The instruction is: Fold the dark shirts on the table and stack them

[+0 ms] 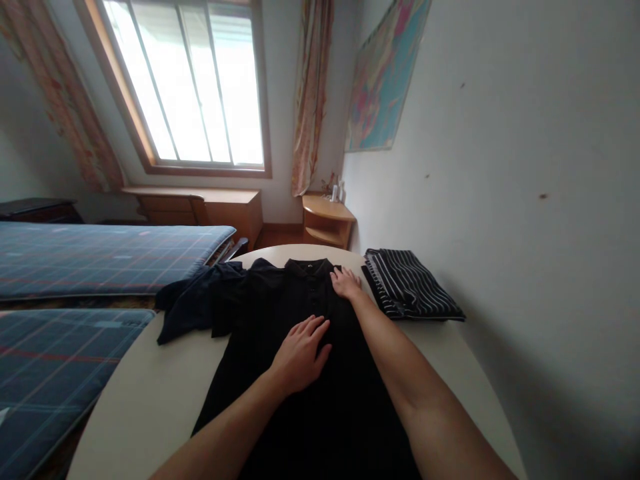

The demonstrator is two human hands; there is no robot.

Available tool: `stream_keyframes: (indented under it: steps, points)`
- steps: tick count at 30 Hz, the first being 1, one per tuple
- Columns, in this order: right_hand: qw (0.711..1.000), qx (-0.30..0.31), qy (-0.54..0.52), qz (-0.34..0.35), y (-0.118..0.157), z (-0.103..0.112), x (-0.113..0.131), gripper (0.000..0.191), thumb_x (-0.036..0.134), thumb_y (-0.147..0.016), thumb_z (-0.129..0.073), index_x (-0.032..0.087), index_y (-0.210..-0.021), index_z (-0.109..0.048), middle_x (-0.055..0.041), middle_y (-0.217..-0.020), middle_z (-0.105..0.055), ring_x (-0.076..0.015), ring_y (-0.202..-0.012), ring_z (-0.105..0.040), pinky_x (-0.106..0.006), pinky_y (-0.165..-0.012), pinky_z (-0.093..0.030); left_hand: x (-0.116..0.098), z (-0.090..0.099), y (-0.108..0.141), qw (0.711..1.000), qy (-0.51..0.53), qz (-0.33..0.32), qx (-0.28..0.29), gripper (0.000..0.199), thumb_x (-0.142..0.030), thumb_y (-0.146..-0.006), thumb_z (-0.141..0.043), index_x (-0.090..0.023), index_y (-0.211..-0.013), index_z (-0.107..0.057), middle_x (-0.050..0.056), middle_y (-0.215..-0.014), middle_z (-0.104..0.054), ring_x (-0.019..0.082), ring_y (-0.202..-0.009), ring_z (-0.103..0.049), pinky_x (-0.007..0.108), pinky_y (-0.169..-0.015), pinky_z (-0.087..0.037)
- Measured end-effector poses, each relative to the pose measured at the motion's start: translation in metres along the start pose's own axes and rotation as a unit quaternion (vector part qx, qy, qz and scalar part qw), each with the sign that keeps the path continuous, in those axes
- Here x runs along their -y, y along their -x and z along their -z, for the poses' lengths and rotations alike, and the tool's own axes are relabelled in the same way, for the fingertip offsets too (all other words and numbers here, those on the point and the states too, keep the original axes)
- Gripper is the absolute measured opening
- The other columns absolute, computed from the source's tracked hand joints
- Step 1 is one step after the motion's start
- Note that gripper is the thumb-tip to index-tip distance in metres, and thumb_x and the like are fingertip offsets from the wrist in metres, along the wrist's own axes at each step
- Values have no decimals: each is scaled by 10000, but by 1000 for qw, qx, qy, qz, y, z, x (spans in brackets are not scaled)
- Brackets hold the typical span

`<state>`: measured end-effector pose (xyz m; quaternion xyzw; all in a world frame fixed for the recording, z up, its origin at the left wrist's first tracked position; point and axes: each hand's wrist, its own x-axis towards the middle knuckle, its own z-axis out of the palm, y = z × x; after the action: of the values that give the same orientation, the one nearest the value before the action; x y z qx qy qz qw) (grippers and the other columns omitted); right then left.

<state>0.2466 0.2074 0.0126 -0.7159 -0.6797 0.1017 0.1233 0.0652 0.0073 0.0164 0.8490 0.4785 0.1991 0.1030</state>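
Observation:
A black polo shirt (295, 413) lies spread on the round table, its collar at the far end and its buttoned placket facing up. My left hand (303, 353) rests flat on the chest of the shirt, fingers stretched out. Near the collar, my right hand (346, 283) lies on the shirt's right shoulder edge with its fingers extended; the right sleeve does not show spread out on that side. The left sleeve (227, 307) reaches out over a dark navy garment (185, 307) at the table's left edge.
Folded black-and-white striped cloth (413, 283) sits on the cream table (130, 400) at the right, close to the wall. Two plaid mattresses (100, 260) lie to the left. Beyond are a corner shelf (327, 208), a wooden desk (230, 197) and a window.

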Motion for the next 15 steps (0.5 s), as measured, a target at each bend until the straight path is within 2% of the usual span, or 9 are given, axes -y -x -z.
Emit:
stream_keyframes:
  steps: [3,7,11,13,15]
  points:
    - [1000,-7,6,-8,4,2,-4,557,437,-1030,-237,224,-1523,-381,-69,-1618,-292,-305,-1481,-226,-546,-1178,-167,0,0,1,1000,-4,-2,3,512,-356,-977,-465,-216,-1469,-453,75,-1534,-448,253,-1447,-355,440,-1182,-310]
    - [998,-51,9,19,16,13,2,514,344,-1033,-223,188,-1443,-491,-92,-1557,-406,-253,-1420,-341,-421,-1159,-244,2,-2,-1,1000,11,0,-14,519,-331,-962,-471,-200,-1464,-446,83,-1515,-473,247,-1423,-397,438,-1178,-321]
    - [997,-68,9,42,29,22,14,463,237,-1001,-273,177,-1339,-583,-117,-1398,-576,-246,-1285,-500,-356,-1073,-351,7,-5,-6,994,24,90,-61,450,-244,-956,-415,-122,-1378,-513,133,-1393,-588,225,-1321,-523,383,-1132,-394]
    - [997,-57,9,45,35,22,21,439,242,-988,-309,171,-1292,-618,-131,-1325,-627,-260,-1228,-553,-358,-1029,-390,10,-7,-7,992,-3,110,-66,448,-210,-940,-416,-109,-1361,-529,132,-1402,-581,230,-1357,-486,382,-1152,-368]
    - [998,-43,10,48,43,18,28,435,299,-994,-329,154,-1263,-637,-152,-1295,-644,-275,-1203,-576,-371,-1019,-400,11,-8,-7,993,-32,100,-53,467,-196,-929,-424,-117,-1379,-521,112,-1461,-531,237,-1416,-410,403,-1182,-320]
